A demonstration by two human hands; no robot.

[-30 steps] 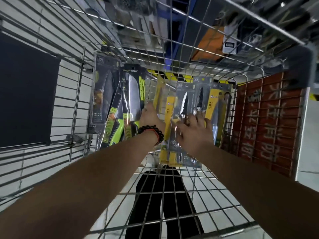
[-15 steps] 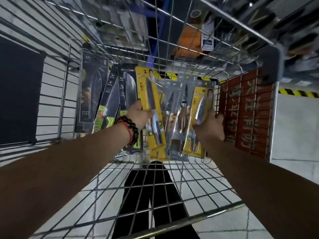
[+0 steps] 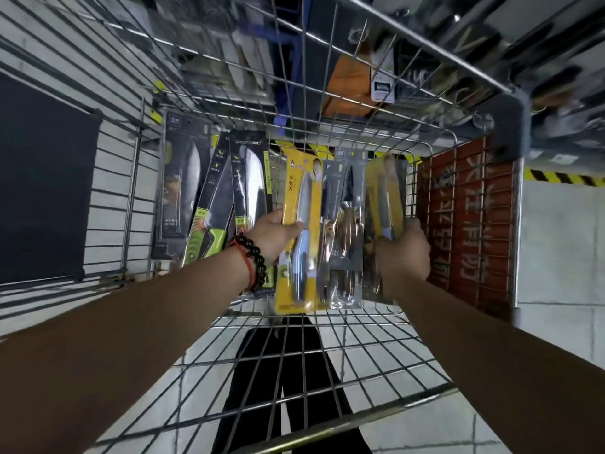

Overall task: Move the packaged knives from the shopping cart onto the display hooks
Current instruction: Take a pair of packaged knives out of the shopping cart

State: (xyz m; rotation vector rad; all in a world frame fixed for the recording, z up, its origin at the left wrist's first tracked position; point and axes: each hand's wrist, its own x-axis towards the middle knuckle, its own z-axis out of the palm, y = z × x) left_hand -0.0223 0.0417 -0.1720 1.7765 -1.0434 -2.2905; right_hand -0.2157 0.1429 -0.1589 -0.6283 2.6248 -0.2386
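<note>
Two hands — left hand (image 3: 273, 235), right hand (image 3: 404, 257) — each gripping packaged knives (image 3: 302, 231).

Shiny metal wire forms the cart (image 3: 327, 362). Knife packs (image 3: 299, 231) are glossy clear plastic over printed card, blades bright steel. Wrist beads (image 3: 253, 257) look polished dark.

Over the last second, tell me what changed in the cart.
The left hand took hold of a yellow knife pack and stood it up. The right hand shifted rightward and now grips another yellow pack. The green-handled knife packs against the cart wall stayed put.
</note>
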